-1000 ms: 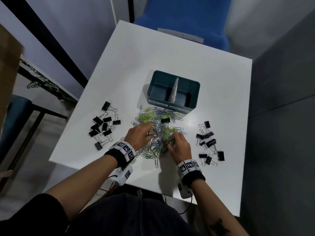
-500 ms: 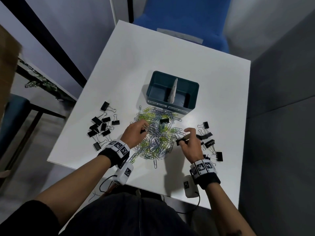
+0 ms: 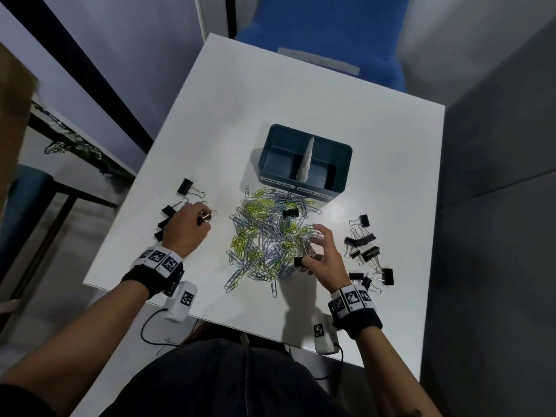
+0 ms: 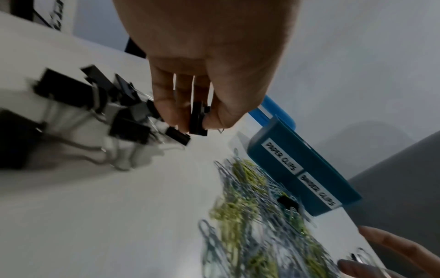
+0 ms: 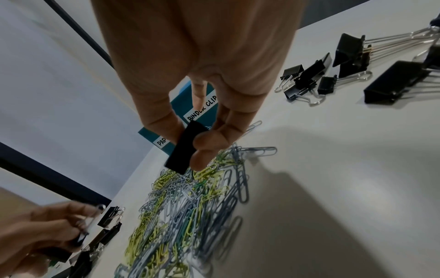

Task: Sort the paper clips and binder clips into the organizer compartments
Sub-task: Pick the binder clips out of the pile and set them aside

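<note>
A heap of yellow, grey and blue paper clips (image 3: 267,236) lies mid-table, with one black binder clip (image 3: 290,212) on its far side. Behind it stands the teal organizer (image 3: 304,164), two compartments labelled PAPER CLIPS and BINDER CLIPS, both bare as far as I see. My left hand (image 3: 192,224) pinches a small black binder clip (image 4: 197,120) over the left group of binder clips (image 4: 114,112). My right hand (image 3: 319,254) pinches another black binder clip (image 5: 182,148) at the heap's right edge. A second group of binder clips (image 3: 365,251) lies to the right.
The white table (image 3: 301,94) has a near edge close to my wrists and a left edge beside the left clips. A blue chair (image 3: 325,34) stands behind the table. A grey partition (image 3: 496,206) runs along the right side.
My left hand moved left from the heap to the left binder clips, holding one. My right hand came back from the right group to the heap's right edge with a binder clip in its fingers.
</note>
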The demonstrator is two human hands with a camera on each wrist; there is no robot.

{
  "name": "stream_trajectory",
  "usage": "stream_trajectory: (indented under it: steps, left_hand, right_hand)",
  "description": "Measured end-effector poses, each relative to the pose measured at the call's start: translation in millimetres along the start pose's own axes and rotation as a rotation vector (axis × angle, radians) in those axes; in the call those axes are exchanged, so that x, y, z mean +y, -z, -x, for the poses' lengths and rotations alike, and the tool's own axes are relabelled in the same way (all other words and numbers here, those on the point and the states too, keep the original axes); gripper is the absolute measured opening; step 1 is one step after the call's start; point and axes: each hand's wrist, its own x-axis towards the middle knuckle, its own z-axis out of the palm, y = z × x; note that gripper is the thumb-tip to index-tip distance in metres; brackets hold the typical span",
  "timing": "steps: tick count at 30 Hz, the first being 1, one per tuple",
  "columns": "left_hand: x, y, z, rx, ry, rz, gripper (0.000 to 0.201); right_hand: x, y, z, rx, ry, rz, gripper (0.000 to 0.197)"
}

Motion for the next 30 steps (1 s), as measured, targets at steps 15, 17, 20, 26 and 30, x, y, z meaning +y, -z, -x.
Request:
stream_trajectory:
  steps: [15, 17, 20, 26, 30]
  left_hand:
    - [-15, 6, -5, 0.045, -0.223, -0.386, 0.027]
    - [7, -2, -5, 0.026, -0.291, -0.363, 0.025]
    - [47, -24, -5, -0.059, -0.447, -0.327, 0.023]
    - [114, -72, -19, -0.236, -0.74, -0.433, 0.051]
    - [128, -88, -29, -0.309, -0.768, -0.586, 0.083]
  right_hand:
    - [27, 83, 2, 0.457, -0.037, 0.414, 0.023]
    - [32, 92, -1, 0.458, -0.048, 0.47, 0.024]
    - [37, 96, -8, 0.416, -0.096, 0.531, 0.027]
    - [39, 88, -15, 0.436, -0.112, 0.584, 0.031]
    - [38, 79, -9, 0.489, -0.083, 0.637, 0.023]
